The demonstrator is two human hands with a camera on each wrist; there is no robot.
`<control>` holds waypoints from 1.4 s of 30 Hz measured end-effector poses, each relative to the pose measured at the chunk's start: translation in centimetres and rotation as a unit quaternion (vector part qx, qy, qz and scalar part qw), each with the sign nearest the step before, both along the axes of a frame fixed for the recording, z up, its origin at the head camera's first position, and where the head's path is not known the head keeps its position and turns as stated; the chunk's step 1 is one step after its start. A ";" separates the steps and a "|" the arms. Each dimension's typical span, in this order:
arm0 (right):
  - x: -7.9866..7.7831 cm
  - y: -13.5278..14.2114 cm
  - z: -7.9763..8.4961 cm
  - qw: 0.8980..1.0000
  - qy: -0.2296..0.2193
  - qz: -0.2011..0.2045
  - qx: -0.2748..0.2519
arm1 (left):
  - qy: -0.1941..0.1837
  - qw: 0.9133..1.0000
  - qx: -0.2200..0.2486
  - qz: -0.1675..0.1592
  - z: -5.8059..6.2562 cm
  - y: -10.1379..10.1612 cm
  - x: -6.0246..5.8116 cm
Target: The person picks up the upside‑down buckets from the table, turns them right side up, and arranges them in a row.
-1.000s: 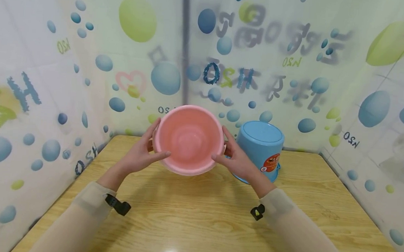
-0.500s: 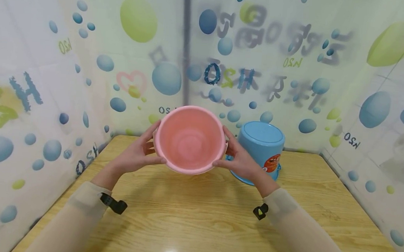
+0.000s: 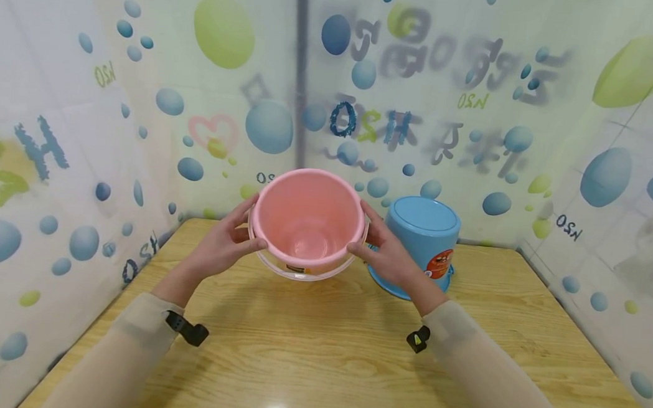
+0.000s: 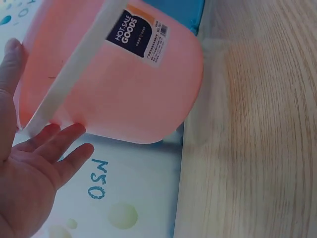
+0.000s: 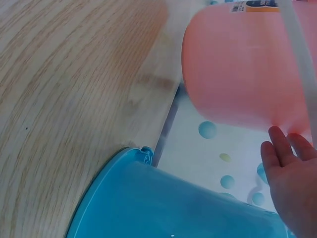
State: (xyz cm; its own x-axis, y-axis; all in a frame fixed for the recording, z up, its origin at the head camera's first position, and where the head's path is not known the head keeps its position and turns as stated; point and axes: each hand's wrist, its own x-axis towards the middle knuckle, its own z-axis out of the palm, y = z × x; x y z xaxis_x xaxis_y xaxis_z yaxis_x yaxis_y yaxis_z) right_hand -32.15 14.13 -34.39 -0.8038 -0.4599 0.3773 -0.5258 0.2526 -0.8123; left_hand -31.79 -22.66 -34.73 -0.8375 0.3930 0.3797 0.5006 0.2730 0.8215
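- Pink bucket [image 3: 310, 218] is being held over the far part of the bench [image 3: 306, 346], near the middle, its mouth tilting toward the near side.
- Left hand [image 3: 221, 245] is gripping the bucket's left side, the thumb lying at the rim and the fingers touching the outer wall.
- Right hand [image 3: 387, 257] is gripping the right side in like fashion, thumb at the rim, fingertips pressing the outer wall.
- Both hands are pinching the bucket between thumb and fingers.
- White handle [image 3: 302, 277] is hanging below the rim on the near side, in front of the wall.
- Dark label [image 4: 132, 30] on that wall is reading "HOT SALE GOODS"; its smaller print is blurring.
- Blue bucket [image 3: 423, 232] is standing upside down on the bench, just right of the right hand, and is showing a red label [image 3: 440, 263].
- Black wrist devices [image 3: 186, 329] are sitting at both pale sleeves [image 3: 144, 336].
- Wall covering [image 3: 447, 68], with blue and green spots, is enclosing the far, left and right sides.
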 end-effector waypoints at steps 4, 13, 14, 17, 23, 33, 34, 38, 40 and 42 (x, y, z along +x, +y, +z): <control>0.1 -0.2 0.3 1.000 0.001 0.009 -0.008 | 0.005 0.999 -0.016 0.028 0.0 0.2 -0.1; -2.6 -0.3 -1.5 1.000 -0.016 0.012 -0.019 | 0.005 0.995 -0.047 0.084 -0.4 0.4 -0.6; -2.8 -0.3 -1.6 1.000 -0.018 0.011 -0.019 | 0.003 0.995 -0.050 0.090 -0.4 0.5 -0.6; -3.0 -0.5 -1.7 0.999 -0.031 0.006 -0.017 | -0.007 0.992 -0.059 0.108 -0.6 0.7 -0.6; -3.5 -0.9 -1.8 0.998 -0.058 -0.004 -0.028 | -0.021 0.988 -0.066 0.138 -0.8 1.0 -0.7; -4.5 -2.1 -1.8 0.991 -0.114 -0.051 -0.052 | -0.048 0.983 -0.061 0.167 -0.7 1.5 -1.1; -4.6 -2.3 -1.8 0.990 -0.115 -0.052 -0.055 | -0.051 0.983 -0.058 0.169 -0.7 1.5 -1.1; -5.0 -2.8 -1.8 0.988 -0.125 -0.060 -0.069 | -0.056 0.981 -0.054 0.178 -1.0 1.5 -1.5; -5.2 -3.1 -1.9 0.987 -0.126 -0.066 -0.074 | -0.057 0.980 -0.053 0.183 -1.1 1.5 -1.7; -5.6 -3.4 -1.9 0.986 -0.128 -0.071 -0.081 | -0.058 0.979 -0.049 0.190 -1.2 1.5 -1.9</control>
